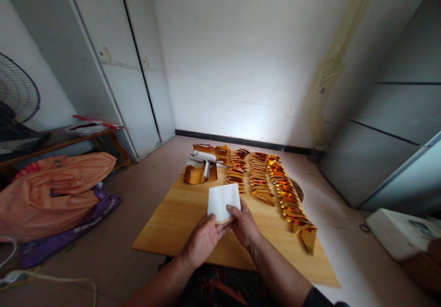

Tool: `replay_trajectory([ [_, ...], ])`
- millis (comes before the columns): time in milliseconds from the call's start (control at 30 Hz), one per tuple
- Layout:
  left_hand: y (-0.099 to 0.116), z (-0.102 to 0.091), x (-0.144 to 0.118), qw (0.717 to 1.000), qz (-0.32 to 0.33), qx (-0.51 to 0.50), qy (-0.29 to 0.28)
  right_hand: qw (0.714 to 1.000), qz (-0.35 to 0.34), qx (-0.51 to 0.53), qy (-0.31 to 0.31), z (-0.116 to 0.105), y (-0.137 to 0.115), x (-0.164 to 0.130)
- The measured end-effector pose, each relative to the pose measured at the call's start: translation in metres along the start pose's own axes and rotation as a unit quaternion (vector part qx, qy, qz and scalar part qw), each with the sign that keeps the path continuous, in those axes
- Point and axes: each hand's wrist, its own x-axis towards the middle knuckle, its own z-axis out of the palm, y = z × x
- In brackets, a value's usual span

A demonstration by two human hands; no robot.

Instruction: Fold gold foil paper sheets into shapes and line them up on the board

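Pinching a white sheet (223,201) between both hands, left hand (201,240) and right hand (244,224) grip its lower edge above the board's (179,215) middle. Three rows of folded gold pieces (262,178) already line the far right; unfolded foil (198,174) waits far left.

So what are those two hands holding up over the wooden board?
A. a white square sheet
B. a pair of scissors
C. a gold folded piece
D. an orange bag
A: the left hand and right hand pinch the lower edge of a white square sheet above the wooden board.
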Motion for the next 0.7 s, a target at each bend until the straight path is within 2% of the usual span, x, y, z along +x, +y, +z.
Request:
replay_trajectory([
  [133, 0.010, -0.014, -0.010, 0.995, 0.040, 0.095, 0.011, 0.999, 0.021, -0.046, -0.016, -0.010, -0.005, 0.012],
  [233, 0.022, -0.025, -0.009, 0.985, 0.062, 0.140, 0.075, 0.990, 0.038, -0.122, -0.056, -0.025, -0.005, 0.019],
  [300, 0.027, -0.032, -0.005, 0.972, 0.044, 0.205, 0.108, 0.973, 0.033, -0.214, -0.073, -0.035, -0.002, 0.024],
  [367, 0.028, -0.038, 0.000, 0.946, 0.020, 0.306, 0.107, 0.941, 0.043, -0.328, -0.078, -0.043, 0.001, 0.028],
  [467, 0.021, -0.042, 0.009, 0.882, 0.032, 0.461, 0.097, 0.896, 0.015, -0.437, -0.075, -0.050, 0.003, 0.036],
  [533, 0.016, -0.042, 0.013, 0.826, 0.036, 0.553, 0.109, 0.873, -0.026, -0.484, -0.056, -0.053, 0.003, 0.040],
  [700, 0.012, -0.030, 0.015, 0.684, 0.008, 0.723, 0.095, 0.852, -0.076, -0.514, 0.068, -0.070, 0.005, 0.048],
])
